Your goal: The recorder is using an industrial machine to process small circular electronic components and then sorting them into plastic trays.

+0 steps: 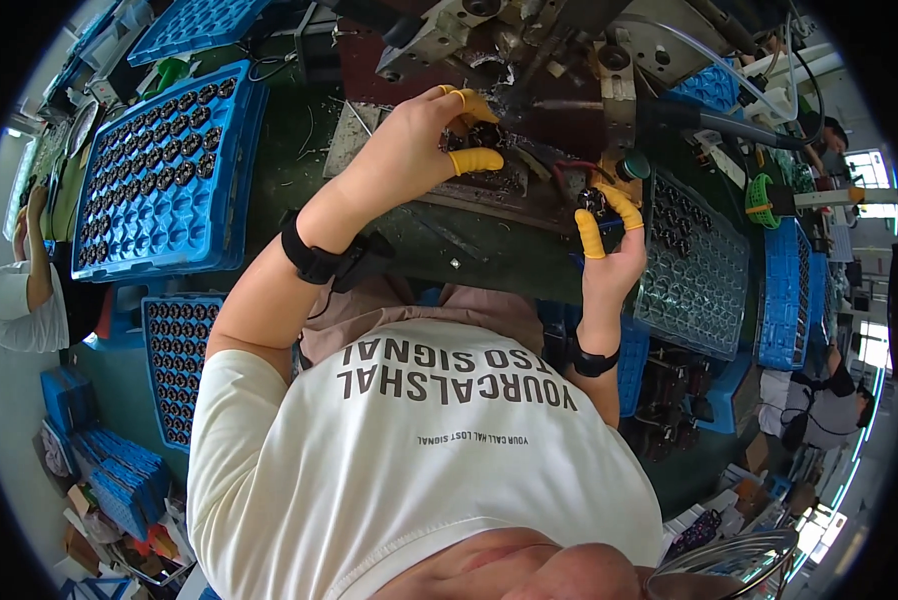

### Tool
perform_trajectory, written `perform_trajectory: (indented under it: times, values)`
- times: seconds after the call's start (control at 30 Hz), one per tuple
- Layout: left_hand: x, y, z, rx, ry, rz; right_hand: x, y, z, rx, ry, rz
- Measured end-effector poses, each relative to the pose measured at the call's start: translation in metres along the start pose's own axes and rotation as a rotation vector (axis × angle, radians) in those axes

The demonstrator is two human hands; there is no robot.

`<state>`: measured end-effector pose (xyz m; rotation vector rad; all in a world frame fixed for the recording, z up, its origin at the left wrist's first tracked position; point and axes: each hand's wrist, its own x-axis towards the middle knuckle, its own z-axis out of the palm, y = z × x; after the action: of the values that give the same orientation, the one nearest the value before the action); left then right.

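Yellow finger covers sit on several fingertips of both my hands. My left hand (431,135) reaches to the metal machine (559,70), its thumb and fingers closed around a dark round part (485,134) at the machine's base. Lower and to the right, my right hand (614,248) pinches a second small dark round part (591,203) between thumb and fingers. That hand is beside a round green button (633,165) and the left edge of a clear plastic tray (694,300). My fingers partly hide both parts.
A blue tray (244,150) with rows of dark round parts stands at the left, another blue tray (151,340) below it. The clear tray holds similar parts in its far section. Metal scraps (309,150) litter the green bench. Other people work at both sides.
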<state>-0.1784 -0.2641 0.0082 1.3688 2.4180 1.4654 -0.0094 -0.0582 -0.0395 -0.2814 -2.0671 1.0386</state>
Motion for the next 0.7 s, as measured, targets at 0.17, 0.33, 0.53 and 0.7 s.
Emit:
perform_trajectory:
  times: [0.17, 0.33, 0.53, 0.7]
  values:
    - [-0.002, 0.002, 0.004, 0.032, 0.039, 0.058, 0.001, 0.007, -0.005, -0.068, 0.004, -0.019]
    - [-0.008, 0.002, 0.007, 0.143, 0.126, 0.058, 0.013, 0.002, -0.006, -0.241, 0.061, -0.103]
    - [-0.024, 0.001, -0.009, -0.015, 0.078, 0.086, 0.032, 0.019, -0.009, -0.433, 0.020, -0.190]
    - [-0.046, -0.018, -0.096, 0.277, -0.123, -0.052, 0.026, 0.029, -0.016, -0.533, -0.041, -0.230]
